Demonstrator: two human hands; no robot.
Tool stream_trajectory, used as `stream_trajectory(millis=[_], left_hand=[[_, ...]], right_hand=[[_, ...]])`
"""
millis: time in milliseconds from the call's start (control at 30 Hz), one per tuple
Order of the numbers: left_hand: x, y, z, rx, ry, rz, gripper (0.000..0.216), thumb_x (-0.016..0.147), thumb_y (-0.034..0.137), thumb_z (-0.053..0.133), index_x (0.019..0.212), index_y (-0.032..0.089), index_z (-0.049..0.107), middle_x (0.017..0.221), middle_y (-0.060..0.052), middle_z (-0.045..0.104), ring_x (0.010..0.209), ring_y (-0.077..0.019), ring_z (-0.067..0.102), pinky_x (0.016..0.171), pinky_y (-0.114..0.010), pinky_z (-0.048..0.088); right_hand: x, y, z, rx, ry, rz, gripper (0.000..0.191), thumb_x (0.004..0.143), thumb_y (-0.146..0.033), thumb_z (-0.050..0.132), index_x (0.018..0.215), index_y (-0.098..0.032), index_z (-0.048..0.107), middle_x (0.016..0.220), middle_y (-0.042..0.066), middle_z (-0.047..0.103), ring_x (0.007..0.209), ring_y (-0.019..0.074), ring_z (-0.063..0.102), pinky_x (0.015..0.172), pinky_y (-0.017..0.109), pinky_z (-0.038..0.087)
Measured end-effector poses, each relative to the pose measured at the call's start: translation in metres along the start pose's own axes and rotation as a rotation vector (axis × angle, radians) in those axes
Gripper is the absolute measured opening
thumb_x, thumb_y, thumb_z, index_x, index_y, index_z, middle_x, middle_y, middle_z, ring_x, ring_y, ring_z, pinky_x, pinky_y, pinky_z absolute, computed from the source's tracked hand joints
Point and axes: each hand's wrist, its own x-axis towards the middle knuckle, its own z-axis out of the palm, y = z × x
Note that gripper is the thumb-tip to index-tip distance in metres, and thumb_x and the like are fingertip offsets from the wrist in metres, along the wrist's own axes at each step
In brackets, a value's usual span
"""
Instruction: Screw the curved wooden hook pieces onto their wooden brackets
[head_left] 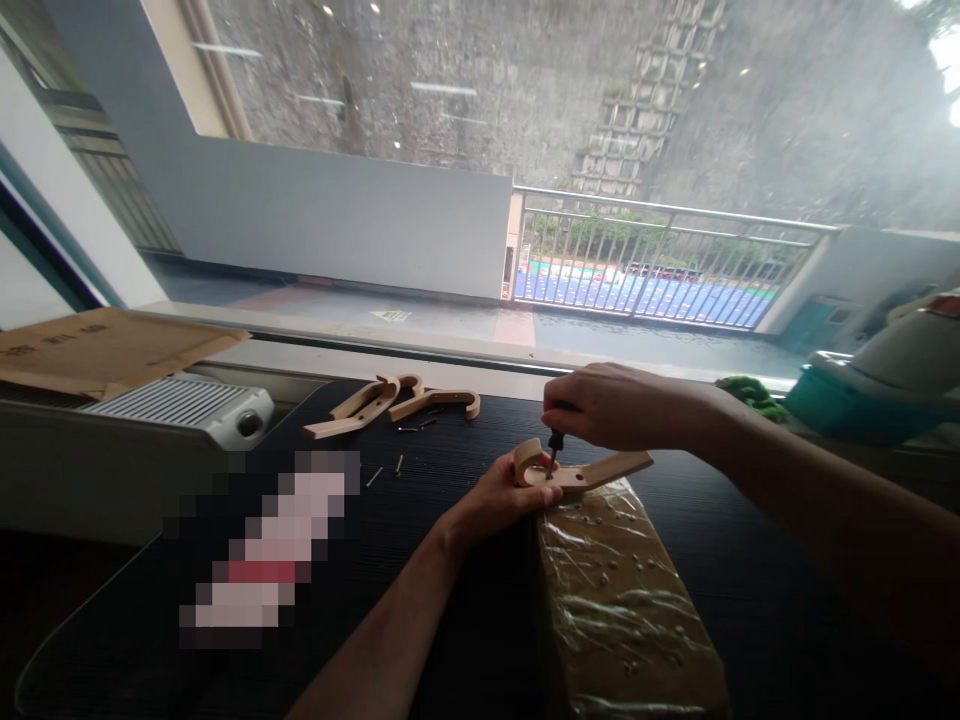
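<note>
My right hand point(600, 402) is wrapped round the handle of a screwdriver point(555, 446), its shaft pointing down into a hole near the curled end of a wooden hook point(611, 469). That curled end is gripped by my left hand point(517, 488), thumb in front and fingers partly hidden behind the wood. Beneath the hook lies a long block wrapped in shiny brown tape point(622, 590), its top dotted with several small holes. Whether a screw sits under the screwdriver tip is too small to tell.
More wooden hooks point(439, 404) lie at the back of the black table point(442, 470), with several loose screws point(399, 464) before them. A pixelated patch covers something at left. Cardboard point(120, 350) rests on a grey ribbed unit at far left. A teal container point(847, 400) stands right, by the window.
</note>
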Motion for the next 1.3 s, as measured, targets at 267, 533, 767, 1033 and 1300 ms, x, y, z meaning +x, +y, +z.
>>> stream_trajectory(millis=[267, 533, 767, 1033, 1300], left_hand=[[0.002, -0.006, -0.003, -0.057, -0.021, -0.006, 0.030, 0.067, 0.024, 0.073, 0.091, 0.015, 0.057, 0.084, 0.000, 0.058, 0.075, -0.0114, 0.054, 0.075, -0.023, 0.040], [-0.002, 0.008, 0.002, 0.000, 0.027, -0.045, 0.030, 0.067, 0.023, 0.073, 0.091, 0.012, 0.059, 0.080, -0.001, 0.059, 0.074, -0.0115, 0.054, 0.071, -0.022, 0.040], [0.000, 0.002, 0.000, -0.027, 0.015, -0.034, 0.032, 0.066, 0.022, 0.073, 0.091, 0.013, 0.058, 0.082, 0.000, 0.060, 0.074, -0.0104, 0.054, 0.072, -0.022, 0.040], [0.000, 0.002, 0.001, -0.054, 0.009, -0.035, 0.032, 0.065, 0.024, 0.074, 0.090, 0.013, 0.059, 0.081, -0.001, 0.060, 0.074, -0.0115, 0.055, 0.074, -0.023, 0.040], [-0.002, 0.003, 0.001, 0.013, 0.019, -0.030, 0.032, 0.066, 0.026, 0.073, 0.092, 0.014, 0.060, 0.084, -0.001, 0.060, 0.077, -0.0134, 0.056, 0.075, -0.025, 0.041]], right_hand=[[-0.011, 0.001, -0.012, 0.020, -0.002, -0.080, 0.022, 0.084, -0.031, 0.044, 0.080, -0.025, 0.065, 0.071, -0.003, 0.064, 0.058, 0.0102, 0.047, 0.053, 0.025, 0.027], [-0.005, 0.004, 0.004, 0.071, 0.067, -0.043, 0.027, 0.088, -0.033, 0.040, 0.077, -0.019, 0.061, 0.069, 0.000, 0.061, 0.056, 0.0095, 0.044, 0.053, 0.025, 0.028], [-0.003, 0.007, 0.003, 0.027, 0.055, 0.033, 0.031, 0.087, -0.041, 0.040, 0.083, -0.021, 0.064, 0.070, 0.001, 0.063, 0.056, 0.0109, 0.046, 0.051, 0.025, 0.028], [-0.011, 0.003, -0.009, 0.044, 0.046, -0.076, 0.028, 0.087, -0.032, 0.042, 0.070, -0.021, 0.062, 0.059, -0.003, 0.057, 0.051, 0.0082, 0.040, 0.052, 0.025, 0.026], [-0.001, 0.000, 0.007, 0.024, 0.129, 0.017, 0.037, 0.089, -0.037, 0.037, 0.069, -0.017, 0.061, 0.058, 0.000, 0.057, 0.050, 0.0090, 0.039, 0.052, 0.027, 0.025]])
